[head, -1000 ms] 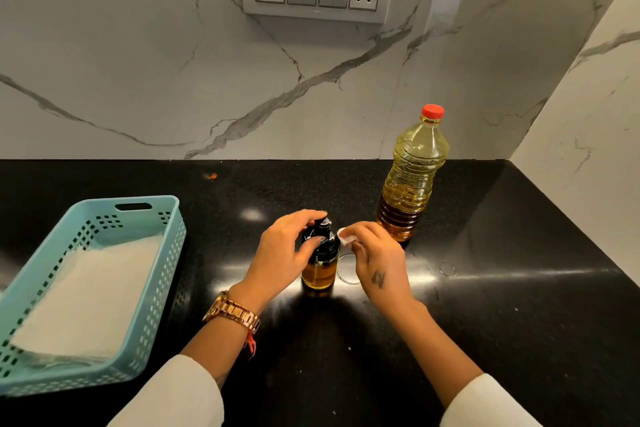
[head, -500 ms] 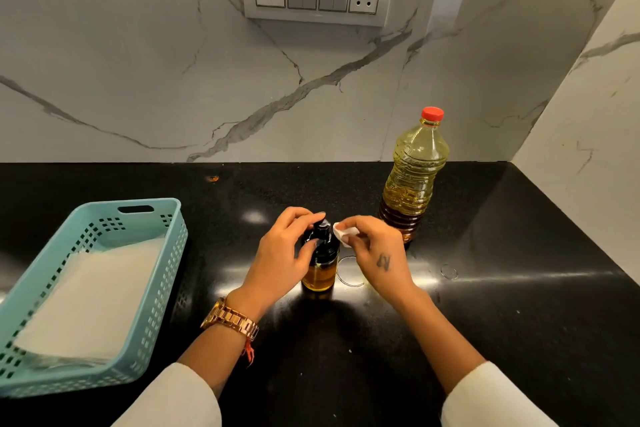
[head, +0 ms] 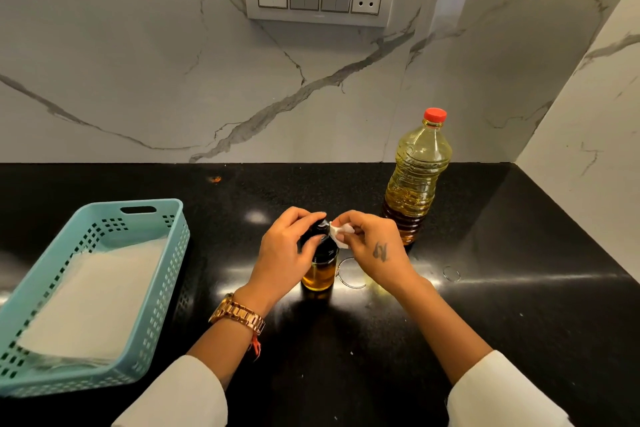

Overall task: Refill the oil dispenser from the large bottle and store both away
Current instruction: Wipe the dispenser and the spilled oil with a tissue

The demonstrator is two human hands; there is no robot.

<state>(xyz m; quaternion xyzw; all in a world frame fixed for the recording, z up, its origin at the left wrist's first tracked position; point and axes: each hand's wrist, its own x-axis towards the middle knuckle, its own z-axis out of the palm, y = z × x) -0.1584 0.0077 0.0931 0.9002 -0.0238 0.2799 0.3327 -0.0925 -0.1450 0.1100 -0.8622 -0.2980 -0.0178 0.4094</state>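
the oil dispenser (head: 319, 267) stands upright on the black counter (head: 502, 288), a small glass bottle with amber oil in its lower part and a black top. the left hand (head: 289, 253) wraps over that black top, its fingers curled around the head from the left side, thumb on the near side. the right hand (head: 372, 246) sits just to the right of the dispenser, its thumb and fingertips pinching a small white wad of tissue (head: 340, 231) that touches the dispenser's nozzle. whether the tissue is pressed hard or only resting there i cannot tell.

the large bottle (head: 417, 177) stands upright behind and to the right of the dispenser, red cap on, oil filling much of it. it is near the right hand but apart from it.

two faint oily rings (head: 452, 274) mark the counter to the right of the dispenser. a teal basket (head: 173, 253) with a white liner lies well to the left of the dispenser. a gold watch (head: 239, 315) is on the left wrist.
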